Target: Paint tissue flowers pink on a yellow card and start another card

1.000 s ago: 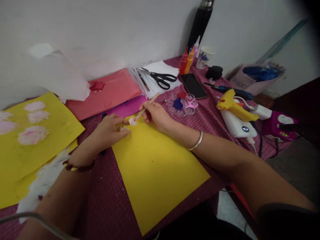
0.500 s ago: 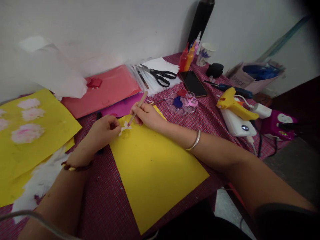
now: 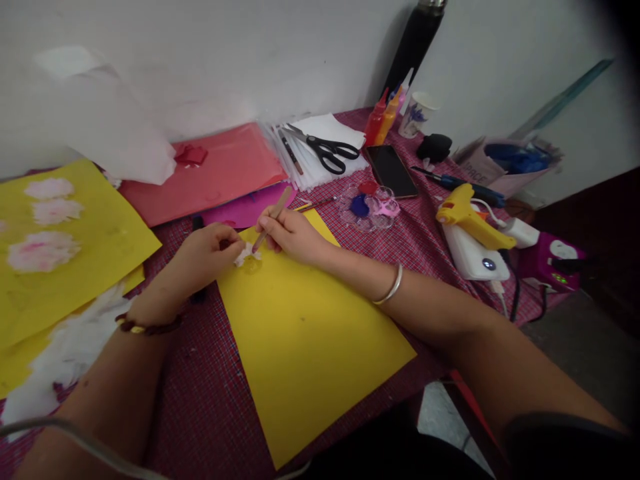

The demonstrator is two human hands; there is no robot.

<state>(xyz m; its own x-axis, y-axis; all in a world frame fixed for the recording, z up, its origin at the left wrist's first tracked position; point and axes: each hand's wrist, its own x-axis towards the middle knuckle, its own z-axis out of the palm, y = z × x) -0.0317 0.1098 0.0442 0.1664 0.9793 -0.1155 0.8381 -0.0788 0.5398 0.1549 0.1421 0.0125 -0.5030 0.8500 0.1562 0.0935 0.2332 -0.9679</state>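
My right hand grips a flat wooden stick slantwise, its lower tip pressed against a small white piece of thin paper. My left hand is closed in a pinch at that piece's left edge. Both hands are over the far end of a yellow sheet, where a wet-looking round patch shows just below the paper piece. On another yellow sheet at left are several fluffy white-and-pink paper clusters.
Scissors rest on white paper behind my right hand. A paint palette, a phone and paint bottles stand beyond. At right, a yellow glue gun lies on a white box with cables. Torn white paper lies by my left forearm.
The view has shifted slightly. My hands have drawn a little closer together, and the white paper piece looks more bunched up around the stick's tip.
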